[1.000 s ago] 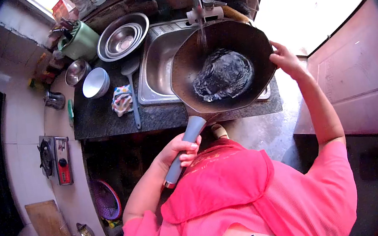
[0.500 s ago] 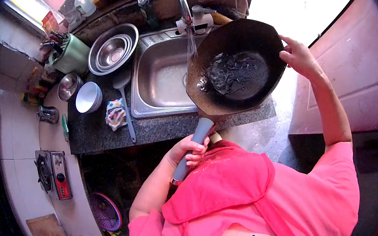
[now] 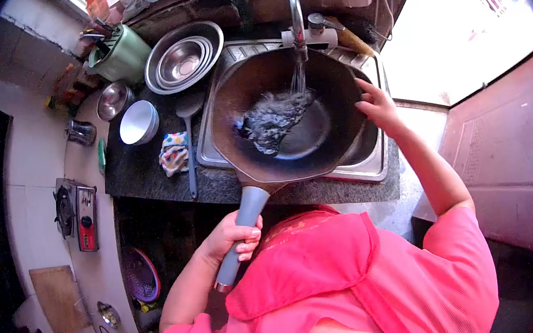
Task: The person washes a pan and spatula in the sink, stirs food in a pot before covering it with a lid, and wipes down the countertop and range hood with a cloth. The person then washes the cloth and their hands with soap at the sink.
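Here you are at the worktop [image 3: 309, 194], your left hand [image 3: 234, 237] wrapped round the grey handle [image 3: 249, 206] of the wok [image 3: 338, 135], your right hand [image 3: 380, 111] gripping its right rim! The wok sits tilted over the sink [image 3: 377, 170], and water pours from the tap [image 3: 297, 21] and churns inside it. Whether the base touches the sink is hidden from you.

Watch the edges: that handle juts past the worktop's front edge, close by your red apron [image 3: 310, 260]. A strip of stone shows along the front edge, to the right of the handle, and more at the front left corner. The worktop's right edge lies just beyond the sink.

Now the obstacles! The tap arches over the wok's far side. Left of the sink, just beside it, lies a spatula [image 3: 190, 150], with a spotted cloth [image 3: 174, 154] next to it. Farther left come a white bowl [image 3: 138, 123] and a metal bowl [image 3: 112, 100]; behind, nested basins [image 3: 153, 67] and a green knife holder [image 3: 126, 59] crowd the back left corner.
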`<state>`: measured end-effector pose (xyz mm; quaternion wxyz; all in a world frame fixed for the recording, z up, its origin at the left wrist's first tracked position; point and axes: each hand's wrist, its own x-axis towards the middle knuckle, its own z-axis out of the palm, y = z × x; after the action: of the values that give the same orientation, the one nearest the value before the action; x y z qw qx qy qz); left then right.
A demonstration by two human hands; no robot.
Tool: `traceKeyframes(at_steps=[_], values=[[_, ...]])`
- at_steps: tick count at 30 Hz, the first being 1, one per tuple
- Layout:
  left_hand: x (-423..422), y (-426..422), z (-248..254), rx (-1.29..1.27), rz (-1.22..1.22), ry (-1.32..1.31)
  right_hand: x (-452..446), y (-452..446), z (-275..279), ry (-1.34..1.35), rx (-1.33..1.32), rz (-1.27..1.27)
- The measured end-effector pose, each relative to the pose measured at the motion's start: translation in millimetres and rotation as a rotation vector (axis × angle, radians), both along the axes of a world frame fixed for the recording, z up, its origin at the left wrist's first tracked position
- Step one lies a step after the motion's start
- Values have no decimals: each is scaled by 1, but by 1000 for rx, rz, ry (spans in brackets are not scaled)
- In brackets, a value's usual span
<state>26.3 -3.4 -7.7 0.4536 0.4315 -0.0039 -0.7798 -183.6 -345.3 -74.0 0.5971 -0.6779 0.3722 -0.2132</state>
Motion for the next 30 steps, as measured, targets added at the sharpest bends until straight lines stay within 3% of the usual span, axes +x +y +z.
traceKeyframes(at_steps=[3,5,8,11,13,15,17,18,21,22,25,27,29,30], values=[[-2,-5,20,13,78,-306,46,1,-24,-109,373,-27],[-5,-9,24,11,92,-532,73,-7,-47,27,455,9],[-9,-10,16,30,115,-844,107,-27,-78,-175,732,132],[-14,-10,3,65,137,-1165,117,-43,-37,-90,360,195],[-11,-12,-2,94,72,-1465,117,-75,-31,3,-584,54],[-9,-12,-4,9,36,-1812,108,-90,8,-56,-1101,-75],[-7,-12,-6,33,88,-1849,110,-109,20,323,-1444,-262],[-6,-12,-6,43,114,-1870,114,-116,18,424,-1447,-331],[0,-7,-8,-14,149,-2015,115,-114,20,827,-1026,-109],[1,-6,-10,-14,146,-2028,115,-106,23,768,-1026,-122],[5,-1,-17,-7,178,-2091,120,-75,41,917,-921,55],[8,3,-14,19,173,-2035,117,-69,31,872,-1064,-16],[17,9,-23,-78,219,-1958,118,-53,50,858,-879,17],[24,11,-23,-143,235,-1900,118,-51,46,691,-907,-1]])
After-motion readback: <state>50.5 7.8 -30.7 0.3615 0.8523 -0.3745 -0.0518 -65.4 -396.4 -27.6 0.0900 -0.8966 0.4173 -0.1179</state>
